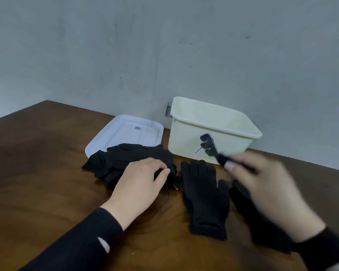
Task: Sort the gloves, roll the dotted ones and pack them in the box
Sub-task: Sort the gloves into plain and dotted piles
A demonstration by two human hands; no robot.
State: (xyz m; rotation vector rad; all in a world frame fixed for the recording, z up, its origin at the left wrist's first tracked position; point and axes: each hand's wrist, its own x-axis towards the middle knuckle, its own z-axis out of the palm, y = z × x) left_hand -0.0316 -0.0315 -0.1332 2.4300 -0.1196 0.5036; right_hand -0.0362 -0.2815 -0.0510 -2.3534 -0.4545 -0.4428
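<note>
Black gloves lay in three places on the brown counter (37, 163): a loose pile (125, 159) whose far edge covered the near corner of the white lid (125, 130), one flat glove (204, 198) in the middle, and another (262, 222) partly hidden under the right arm. The left hand (139, 184) rested on the pile, its fingers curled over the near edge of the cloth. The right hand (262, 182) was blurred, but its grip seemed pressed together on a dotted glove (209, 145), which hung in the air just in front of the cream box (213, 132).

The sorting looked only begun — no roll was made and nothing showed inside the box. One risk, as I judge it, was the swinging glove: held only by its end, it could slip out or catch the box rim. Another risk was mixing, because dotted and plain gloves look almost the same from the back.

Open room lay on the left of the counter; the box stood against the wall — no space behind it.
</note>
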